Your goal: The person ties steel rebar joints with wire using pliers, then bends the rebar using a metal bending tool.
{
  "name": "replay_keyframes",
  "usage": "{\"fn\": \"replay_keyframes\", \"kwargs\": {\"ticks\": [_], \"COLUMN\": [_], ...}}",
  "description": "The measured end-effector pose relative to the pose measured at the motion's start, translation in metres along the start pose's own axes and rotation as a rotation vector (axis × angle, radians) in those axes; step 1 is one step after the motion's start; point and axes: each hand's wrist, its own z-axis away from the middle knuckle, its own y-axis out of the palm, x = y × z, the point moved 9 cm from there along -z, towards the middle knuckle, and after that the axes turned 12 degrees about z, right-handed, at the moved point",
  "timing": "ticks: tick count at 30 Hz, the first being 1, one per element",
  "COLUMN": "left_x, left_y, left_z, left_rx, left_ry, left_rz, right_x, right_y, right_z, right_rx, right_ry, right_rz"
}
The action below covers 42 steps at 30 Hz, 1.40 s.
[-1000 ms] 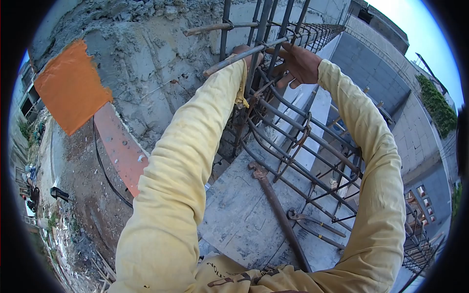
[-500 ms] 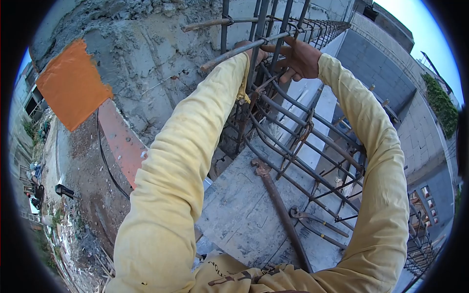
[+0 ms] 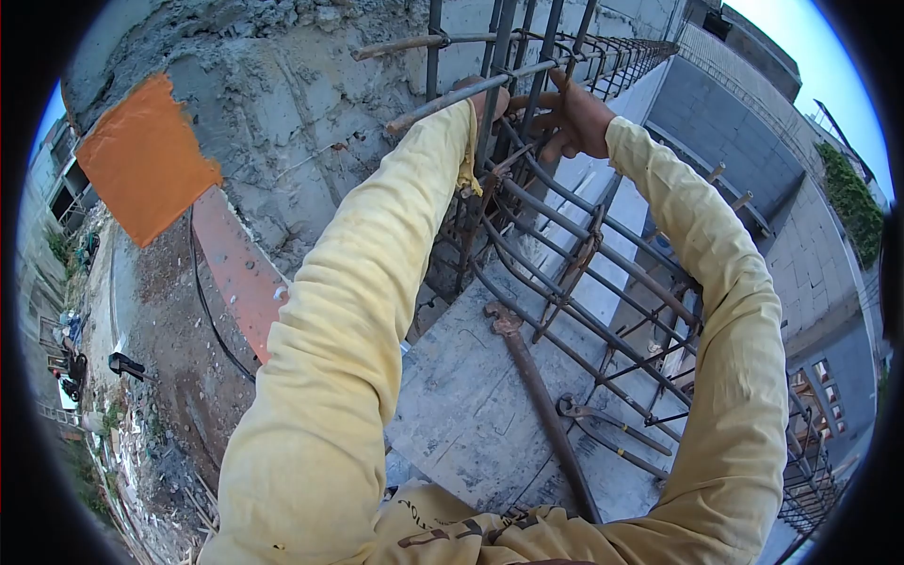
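My left hand (image 3: 493,102) reaches in among the upright steel bars (image 3: 502,71) of a rebar cage, its fingers mostly hidden behind them. Close to it on the right, my right hand (image 3: 586,121) is open, with fingers apart and pointing left at the same bars. Its fingertips pass behind an upright. A horizontal bar (image 3: 443,108) crosses just by the left wrist. Below both hands, the cage's long bars (image 3: 593,240) run down to the right, joined by rusty stirrups and wire ties. What the left fingers hold, if anything, I cannot tell.
On the grey slab (image 3: 443,414) lie a rusty steel bar tool with a jawed head (image 3: 537,405) and a pair of pincers (image 3: 612,438). Rough concrete wall (image 3: 311,122) rises at the left, beside a reddish board (image 3: 235,273). Another rebar cage (image 3: 626,61) runs along the block wall (image 3: 725,122).
My right hand has shifted slightly left, its fingers drawn in closer to the upright bars. The left hand stays at nearly the same spot. The tools lie still.
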Motion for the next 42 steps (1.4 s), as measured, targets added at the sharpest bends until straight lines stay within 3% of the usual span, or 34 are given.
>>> {"fn": "replay_keyframes", "kwargs": {"ticks": [3, 6, 8, 11, 13, 18, 20, 26, 31, 37, 39, 42], "left_x": [0.001, 0.003, -0.018, -0.005, 0.001, -0.007, -0.014, -0.019, -0.024, -0.031, -0.015, -0.008], "left_y": [-0.007, -0.012, -0.020, -0.004, -0.003, -0.014, -0.018, -0.014, -0.020, -0.022, -0.016, -0.010], "left_z": [0.013, 0.013, 0.032, 0.010, 0.001, 0.042, 0.042, 0.045, 0.037, 0.047, 0.042, 0.038], "left_rx": [-0.065, -0.138, -0.083, -0.059, -0.076, -0.173, -0.132, -0.146, -0.093, -0.115, -0.078, -0.099], "left_ry": [-0.079, -0.102, -0.064, 0.127, 0.142, -0.216, -0.163, -0.057, 0.008, 0.048, -0.094, -0.149], "left_rz": [0.174, 0.135, 0.091, 0.128, 0.247, 0.626, 0.615, 0.754, 0.480, 0.525, 0.657, 0.822], "right_x": [0.011, 0.014, 0.013, 0.005, -0.007, -0.014, -0.014, -0.013, -0.011, -0.011, -0.010, -0.009], "right_y": [0.004, 0.008, 0.011, 0.001, -0.005, -0.012, -0.013, -0.017, -0.019, -0.016, -0.016, -0.018], "right_z": [0.007, 0.007, 0.004, 0.001, -0.008, -0.002, 0.001, 0.001, 0.002, 0.005, 0.006, 0.005], "right_rx": [-0.001, 0.077, 0.179, 0.045, -0.028, -0.267, -0.340, -0.414, -0.427, -0.410, -0.398, -0.341], "right_ry": [-0.026, -0.045, -0.032, -0.011, 0.022, 0.049, 0.051, -0.015, -0.049, -0.098, -0.142, -0.198], "right_rz": [0.018, -0.011, -0.065, -0.026, -0.060, -0.084, -0.084, -0.033, -0.034, -0.021, 0.018, 0.084]}}
